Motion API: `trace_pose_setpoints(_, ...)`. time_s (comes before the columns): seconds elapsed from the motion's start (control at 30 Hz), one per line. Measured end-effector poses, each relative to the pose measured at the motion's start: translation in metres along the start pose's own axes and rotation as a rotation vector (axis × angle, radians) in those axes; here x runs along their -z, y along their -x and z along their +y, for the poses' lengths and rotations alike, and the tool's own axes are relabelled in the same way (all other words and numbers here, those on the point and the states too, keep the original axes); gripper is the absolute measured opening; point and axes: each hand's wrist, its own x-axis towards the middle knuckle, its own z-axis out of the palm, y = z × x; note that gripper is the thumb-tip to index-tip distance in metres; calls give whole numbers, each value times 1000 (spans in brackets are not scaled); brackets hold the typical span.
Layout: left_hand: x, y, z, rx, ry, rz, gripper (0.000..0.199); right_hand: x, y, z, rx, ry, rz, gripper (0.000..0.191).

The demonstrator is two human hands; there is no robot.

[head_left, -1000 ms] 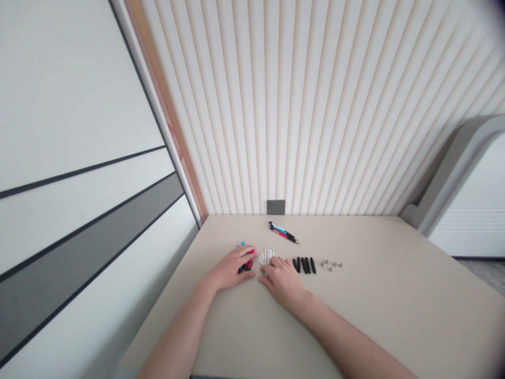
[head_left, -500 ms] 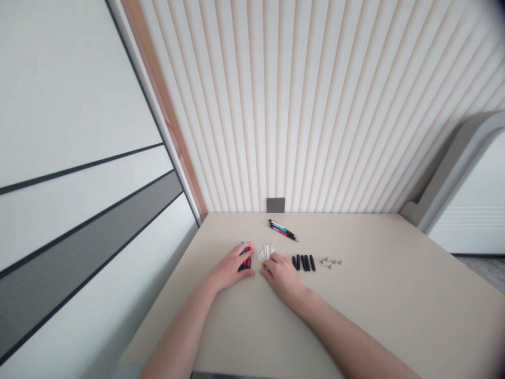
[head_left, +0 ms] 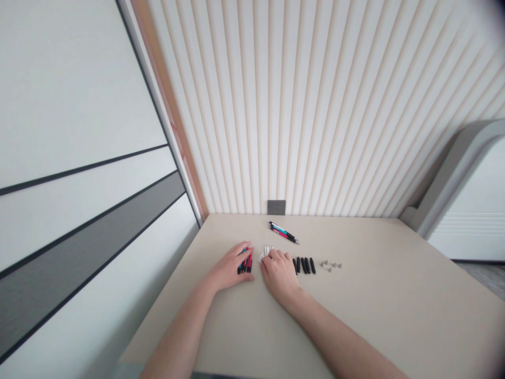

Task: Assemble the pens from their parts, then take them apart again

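Note:
My left hand [head_left: 229,269] lies curled over a small bunch of pen barrels [head_left: 245,265] in red, teal and black, partly hiding them. My right hand [head_left: 279,277] rests just to its right, covering most of a group of transparent plastic pieces [head_left: 265,253]. Only their far ends show past my fingers. Directly right of that hand lie several black pen grips [head_left: 304,265] side by side, not touched. Farther right sit several small metal pen tips [head_left: 329,266].
Two whole pens [head_left: 283,232] lie together near the back edge of the beige table [head_left: 244,337]. A grey wall socket [head_left: 276,207] sits above that edge. A striped panel wall stands behind, a white panel to the left.
My right hand has slid left and up over the transparent pieces, hiding most of them. My left hand stays on the pen barrels, and the view has shifted slightly.

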Motion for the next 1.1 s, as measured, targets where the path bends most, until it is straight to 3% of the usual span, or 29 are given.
trace_pose_setpoints(0.23,9,13,-21,50,-10,112,99,0,-2,-1,23,-9,10,27)
trace_pose_setpoints(0.37,9,20,-35,117,28,29,104,-3,-5,-2,23,-8,27,27)
trace_pose_setpoints(0.53,13,17,-29,60,27,-53,92,2,-6,-1,17,-22,58,29)
trace_pose_setpoints(0.67,14,16,-23,50,36,-43,79,10,-12,21,-87,8,92,31)
trace_pose_setpoints(0.83,13,16,-23,46,61,-9,76,16,-28,70,-275,89,28,26)
trace_pose_setpoints(0.97,10,14,-26,29,87,42,73,16,-35,96,-307,88,-20,22)
trace_pose_setpoints(1.1,8,13,-27,23,117,88,68,16,-37,103,-306,70,-67,21)
